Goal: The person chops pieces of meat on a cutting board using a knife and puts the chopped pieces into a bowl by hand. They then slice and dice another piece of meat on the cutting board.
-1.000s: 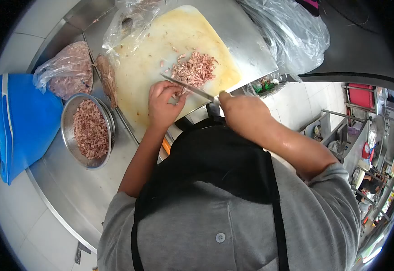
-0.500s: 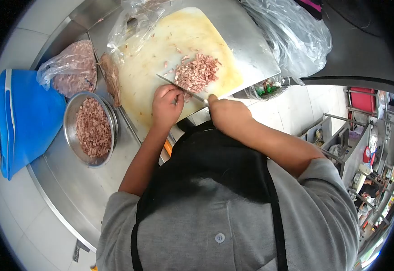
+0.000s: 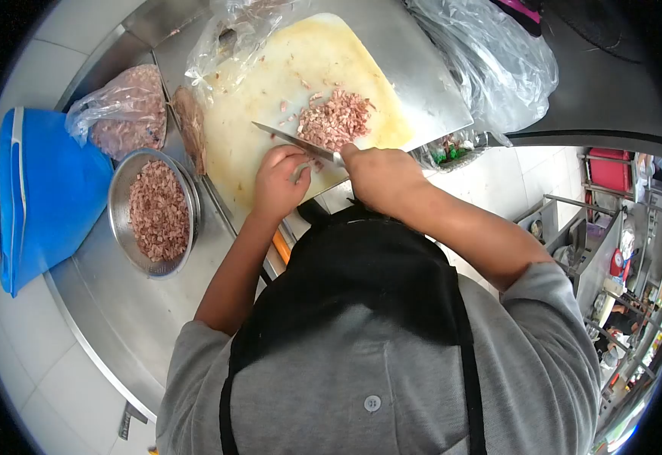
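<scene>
My right hand (image 3: 384,176) is closed round the handle of a knife (image 3: 291,139), whose blade points left across the near part of a yellowed white cutting board (image 3: 278,72). Just below the blade is my left hand (image 3: 281,180), fingers curled in; whatever they hold is hidden. A few small bits of meat lie between that hand and the knife. Beyond the blade, a heap of diced pinkish meat (image 3: 337,117) rests on the board, with loose bits scattered to its left.
Left of the board, a metal colander (image 3: 121,227) holds more diced meat. Behind it are a clear bag of meat (image 3: 130,114) and a blue bag (image 3: 58,201). A larger brown piece of meat (image 3: 189,125) lies along the board's left edge. Clear plastic (image 3: 490,68) is at the upper right.
The knife has shifted slightly up and left, its blade now lying closer over my left hand. My right hand has moved a little up; the fingers of my left hand have shifted slightly.
</scene>
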Motion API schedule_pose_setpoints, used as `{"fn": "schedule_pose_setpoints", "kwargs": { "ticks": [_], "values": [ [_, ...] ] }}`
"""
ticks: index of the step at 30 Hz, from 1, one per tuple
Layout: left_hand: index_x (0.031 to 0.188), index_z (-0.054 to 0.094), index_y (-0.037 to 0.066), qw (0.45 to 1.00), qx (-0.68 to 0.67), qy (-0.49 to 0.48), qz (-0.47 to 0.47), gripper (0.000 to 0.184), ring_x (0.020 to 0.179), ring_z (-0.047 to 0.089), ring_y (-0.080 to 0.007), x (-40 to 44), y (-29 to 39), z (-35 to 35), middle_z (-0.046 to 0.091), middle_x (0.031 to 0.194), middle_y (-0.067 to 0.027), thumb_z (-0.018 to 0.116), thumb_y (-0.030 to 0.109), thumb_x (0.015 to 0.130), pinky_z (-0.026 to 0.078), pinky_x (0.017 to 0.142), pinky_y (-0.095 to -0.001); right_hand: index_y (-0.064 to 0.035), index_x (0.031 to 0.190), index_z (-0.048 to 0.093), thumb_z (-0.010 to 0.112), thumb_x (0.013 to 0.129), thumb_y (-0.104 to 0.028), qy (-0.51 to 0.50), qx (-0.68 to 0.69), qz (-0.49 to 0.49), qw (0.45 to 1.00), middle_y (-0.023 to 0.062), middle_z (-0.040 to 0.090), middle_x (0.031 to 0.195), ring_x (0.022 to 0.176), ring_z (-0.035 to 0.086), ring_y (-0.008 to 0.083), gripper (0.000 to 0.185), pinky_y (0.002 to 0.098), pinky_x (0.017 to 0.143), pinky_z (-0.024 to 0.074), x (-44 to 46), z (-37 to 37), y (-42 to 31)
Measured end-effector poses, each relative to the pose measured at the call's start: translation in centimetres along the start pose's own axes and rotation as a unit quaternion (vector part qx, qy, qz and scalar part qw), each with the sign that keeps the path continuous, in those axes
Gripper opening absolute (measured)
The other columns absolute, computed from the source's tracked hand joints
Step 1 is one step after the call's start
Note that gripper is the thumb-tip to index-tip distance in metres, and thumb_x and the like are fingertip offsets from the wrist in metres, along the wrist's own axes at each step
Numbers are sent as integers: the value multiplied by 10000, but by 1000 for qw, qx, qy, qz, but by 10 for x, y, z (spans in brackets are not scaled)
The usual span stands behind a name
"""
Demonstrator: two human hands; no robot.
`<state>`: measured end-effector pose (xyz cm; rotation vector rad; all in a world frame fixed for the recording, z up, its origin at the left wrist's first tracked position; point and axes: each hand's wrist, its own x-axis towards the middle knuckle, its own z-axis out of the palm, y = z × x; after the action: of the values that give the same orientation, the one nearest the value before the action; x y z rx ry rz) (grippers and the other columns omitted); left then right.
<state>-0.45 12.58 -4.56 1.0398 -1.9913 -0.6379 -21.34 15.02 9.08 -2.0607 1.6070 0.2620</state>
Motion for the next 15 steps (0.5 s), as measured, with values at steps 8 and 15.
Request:
{"fn": "schedule_pose_setpoints", "kwargs": {
  "ticks": [8, 15],
  "values": [
    [931, 721, 47, 998, 55, -22, 3, 196, 982, 638, -310, -7, -9, -10, 673, 1006, -111, 740, 21, 737, 526, 882, -407, -16, 1131, 580, 506, 925, -75, -9, 25, 26, 999, 227, 735, 929, 864, 734, 391, 227, 506, 739, 577, -3, 23, 1],
    [929, 733, 63, 998, 44, -35, 17, 204, 979, 646, -300, -12, -10, -21, 685, 983, -120, 743, 15, 731, 528, 880, -406, -15, 1131, 580, 504, 932, -84, -45, 20, 31, 998, 215, 737, 927, 857, 739, 372, 224, 486, 728, 580, -23, 25, -2]
  ]
}}
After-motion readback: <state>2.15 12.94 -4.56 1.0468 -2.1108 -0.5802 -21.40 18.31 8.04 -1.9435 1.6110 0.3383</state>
